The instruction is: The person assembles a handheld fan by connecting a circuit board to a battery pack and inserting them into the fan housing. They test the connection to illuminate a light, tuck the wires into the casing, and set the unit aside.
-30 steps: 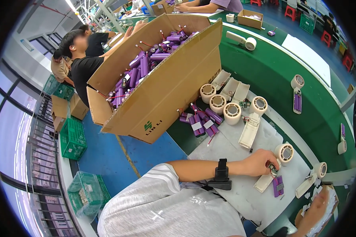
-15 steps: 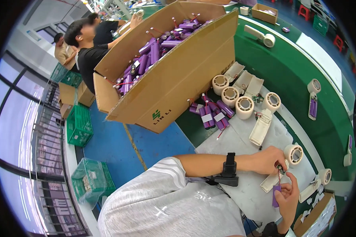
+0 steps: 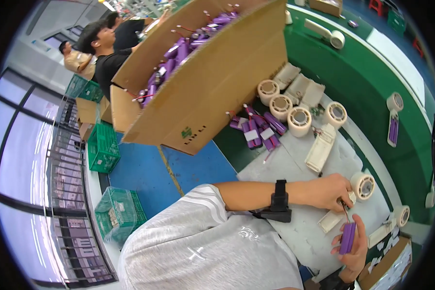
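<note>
My left hand (image 3: 327, 193) is closed in a pinch at the neck of a cream handheld fan (image 3: 364, 187). A small dark part at its fingertips is too small to name. Below, the fan's open handle shell (image 3: 330, 221) lies on the white sheet. In my right hand (image 3: 356, 253) is a purple two-cell battery pack (image 3: 347, 238), gripped between thumb and fingers. Thin wires run from the pack's top up to my left fingertips; their end is hidden there.
A large cardboard box (image 3: 217, 92) of purple battery packs stands beyond my left arm. Loose battery packs (image 3: 251, 135) and several opened fans (image 3: 299, 121) lie on the green table (image 3: 357, 72). Right of my right hand is a small carton (image 3: 389, 261) with white pieces. Co-workers sit far left.
My right hand has moved slightly right and turned the battery pack, so both its cells face up. My left hand stays pinched at the fan, shifted slightly up. The whole view has shifted a little.
</note>
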`<state>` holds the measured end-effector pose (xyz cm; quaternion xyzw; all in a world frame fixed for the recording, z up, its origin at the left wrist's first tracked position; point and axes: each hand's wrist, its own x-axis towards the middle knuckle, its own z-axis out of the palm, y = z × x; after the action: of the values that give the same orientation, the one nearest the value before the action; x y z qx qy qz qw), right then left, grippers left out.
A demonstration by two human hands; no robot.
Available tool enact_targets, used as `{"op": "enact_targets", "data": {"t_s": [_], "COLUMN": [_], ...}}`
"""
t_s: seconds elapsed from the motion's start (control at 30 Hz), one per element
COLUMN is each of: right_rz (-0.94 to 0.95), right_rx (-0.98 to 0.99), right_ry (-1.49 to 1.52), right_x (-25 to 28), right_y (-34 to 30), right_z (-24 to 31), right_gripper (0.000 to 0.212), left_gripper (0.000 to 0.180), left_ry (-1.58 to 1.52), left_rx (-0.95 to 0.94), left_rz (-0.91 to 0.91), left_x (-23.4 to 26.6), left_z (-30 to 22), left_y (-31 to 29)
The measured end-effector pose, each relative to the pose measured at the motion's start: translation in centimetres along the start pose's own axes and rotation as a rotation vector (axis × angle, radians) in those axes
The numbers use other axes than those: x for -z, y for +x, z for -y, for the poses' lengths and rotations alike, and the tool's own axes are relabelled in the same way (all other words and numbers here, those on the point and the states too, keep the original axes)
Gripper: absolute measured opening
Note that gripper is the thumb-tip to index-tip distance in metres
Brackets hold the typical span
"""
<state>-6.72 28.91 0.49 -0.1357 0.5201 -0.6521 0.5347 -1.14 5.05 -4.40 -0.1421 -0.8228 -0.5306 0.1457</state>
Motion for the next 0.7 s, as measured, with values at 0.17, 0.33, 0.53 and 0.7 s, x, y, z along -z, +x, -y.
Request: {"op": "enact_targets", "data": {"t_s": [0.17,0.33,0.53,0.7], "right_rz": [-0.071,-0.089,-0.114,-0.229], "right_rx": [-0.098,0.090,0.209,0.307], "right_ry": [-0.172,-0.314,-0.746,-0.928], "right_x": [0.6,0.6,-1.1,-2.4], "right_y": [1.1,1.6,2.1,2.9], "right_z": [0.8,0.0,-0.6,-1.9], "right_gripper": [0.102,0.088,0.073,0.068], "left_gripper": [0.024,0.023,0.018,0.031], "left_ry": [0.048,0.072,0.100,0.190], "left_rx": [0.100,0.072,0.061,0.118], "left_rz": [0.097,0.123,0.092,0.231], "left_x": [1.3,1.0,1.1,2.0], "left_z": [-1.2,-0.9,-1.4,-1.6], "left_y": [-0.2,0.1,0.3,0.9]}}
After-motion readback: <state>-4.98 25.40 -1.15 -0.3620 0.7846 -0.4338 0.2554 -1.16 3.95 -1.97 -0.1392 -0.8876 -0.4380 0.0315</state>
